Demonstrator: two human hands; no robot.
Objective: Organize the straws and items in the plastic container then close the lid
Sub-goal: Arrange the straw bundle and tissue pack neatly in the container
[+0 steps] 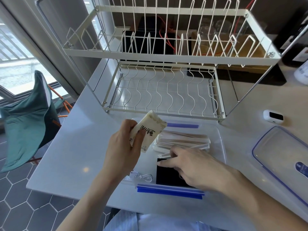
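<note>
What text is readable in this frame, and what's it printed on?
"MINI" plus a round logo mark: on the cream packet gripped by the left hand.
Small print along the packet's edges: too small to read.
Blue label on the lid at right: blurred, unreadable.
Bottle label at far right: unreadable.

Two bare forearms are seen rising from the bottom of the view, each ending in a bare hand: the left hand (124, 144) and the right hand (194, 165). No sleeves, watches, rings or bracelets are visible on either arm, and both wrists are uncovered. The fingernails that can be made out are short and unpainted. At the bottom edge of the view, between the two forearms, a pale blue-white garment (150, 221) is seen, with soft folds in its cloth; its cut cannot be told.
</note>
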